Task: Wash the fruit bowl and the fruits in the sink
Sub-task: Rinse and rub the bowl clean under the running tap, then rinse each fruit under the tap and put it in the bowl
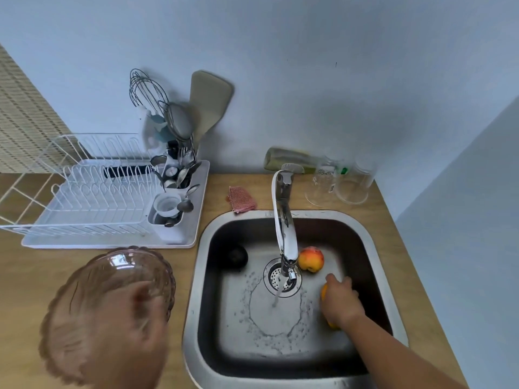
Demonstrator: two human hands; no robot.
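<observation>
Bowl [112,272] tilted, mouth toward camera, apparently in left hand [132,335]

Three fruits in the sink [196,276]: one dark fruit [237,256], one red-yellow fruit [311,259], one orange fruit [324,293]. Also one pink glass bowl [112,276], two clear glasses [321,182] [354,182], one pink cloth [242,199], one dish rack [84,197].

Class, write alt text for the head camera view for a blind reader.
A person's right hand grips an orange fruit in a steel sink while the tap runs. Their left hand holds a pink glass bowl over the counter; a peach and a dark fruit lie in the sink.
</observation>
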